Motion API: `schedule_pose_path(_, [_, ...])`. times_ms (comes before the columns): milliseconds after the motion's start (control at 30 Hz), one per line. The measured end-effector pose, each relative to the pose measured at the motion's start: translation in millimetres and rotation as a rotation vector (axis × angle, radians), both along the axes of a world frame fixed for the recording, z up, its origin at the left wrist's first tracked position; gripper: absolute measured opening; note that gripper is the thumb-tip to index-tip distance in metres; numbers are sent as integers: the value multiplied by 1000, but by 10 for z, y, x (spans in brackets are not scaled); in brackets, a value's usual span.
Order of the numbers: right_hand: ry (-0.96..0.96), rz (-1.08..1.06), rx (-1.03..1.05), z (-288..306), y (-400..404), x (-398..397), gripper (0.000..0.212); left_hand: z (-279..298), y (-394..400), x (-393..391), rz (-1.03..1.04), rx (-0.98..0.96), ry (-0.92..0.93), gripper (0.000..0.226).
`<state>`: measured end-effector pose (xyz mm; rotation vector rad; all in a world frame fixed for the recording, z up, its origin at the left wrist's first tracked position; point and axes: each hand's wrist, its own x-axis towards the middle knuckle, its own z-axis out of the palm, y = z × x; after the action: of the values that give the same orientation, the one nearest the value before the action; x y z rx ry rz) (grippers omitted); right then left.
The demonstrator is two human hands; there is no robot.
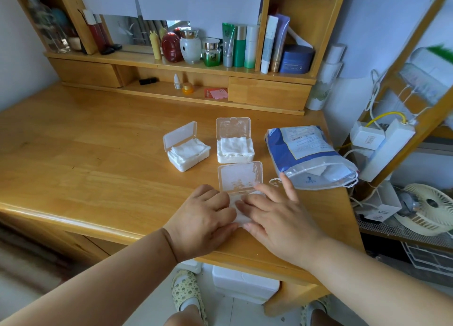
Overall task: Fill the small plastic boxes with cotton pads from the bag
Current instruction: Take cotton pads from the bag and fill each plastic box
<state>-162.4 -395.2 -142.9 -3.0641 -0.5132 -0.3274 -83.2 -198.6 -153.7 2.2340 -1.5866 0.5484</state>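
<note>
Soft even daylight, blurred warped edges

— What kind of room is it?
— Pale walls, daylit. A honey-coloured wooden bench (pixel 85 154) with a shelf unit (pixel 171 63) at its back, holding bottles and jars.
— And off to the side?
— A wooden rack (pixel 402 120) on the right, a white fan (pixel 429 208), light floor tiles (pixel 152 301) below.

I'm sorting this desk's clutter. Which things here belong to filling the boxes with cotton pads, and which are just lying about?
Part of the job:
near box, under the left hand and right hand
left box, filled, lid open
back box, filled, lid open
bag

Just lying about:
cosmetic bottles
blue jar
small fan
red card
</note>
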Motion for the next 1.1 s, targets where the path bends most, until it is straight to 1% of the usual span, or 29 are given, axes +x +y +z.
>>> schedule_pose_path(100, [16,-18,-21,-27,21,-31,50,8,6,-60,24,11,-30,21])
schedule_pose_path(167, [23,-21,-35,-27,27,-42,52,12,5,-106,53,29,-59,15])
schedule_pose_path(233, [43,-8,13,-33,17,-45,49,23,7,-129,73,46,-73,11])
schedule_pose_path(267, [74,1,122,-50,4,-42,46,30,11,-140,80,54,-73,12])
schedule_pose_path(367, [195,-37,579,-74,-20,-43,42,47,2,-161,90,81,-88,17])
schedule_pose_path(400, [211,-53,663,-73,-10,-44,43,56,-5,-163,88,91,-90,18])
schedule_pose_path(467, [225,-77,761,-74,20,-43,45,74,2,-166,79,110,-70,20])
schedule_pose_path(567, [201,-144,926,-29,20,-53,35,94,61,-182,84,119,-16,25])
schedule_pose_path(600, [134,-157,916,-11,4,-70,30,92,84,-199,94,108,23,27])
schedule_pose_path(633, [44,-146,847,0,-9,-95,26,97,94,-216,108,90,64,28])
schedule_pose_path(700, [-84,-66,655,-6,-5,-158,23,111,80,-238,142,47,139,30])
schedule_pose_path(733, [-106,-24,565,-25,14,-189,22,122,56,-243,171,25,160,31])
schedule_pose_path(800, [-99,5,447,-77,56,-221,19,173,-29,-253,229,-6,177,26])
schedule_pose_path(867, [-79,-7,415,-90,72,-219,18,220,-135,-247,266,-15,150,8])
schedule_pose_path(900, [-86,-7,415,-79,73,-204,16,248,-188,-248,290,-5,146,10])
schedule_pose_path(967, [-79,-4,429,-48,72,-168,18,260,-251,-217,300,29,147,24])
schedule_pose_path(1033, [-32,-6,445,-18,60,-116,23,277,-255,-157,263,49,172,27])
schedule_pose_path(1100, [-7,-3,417,-37,44,-69,28,283,-216,-102,227,59,210,28])
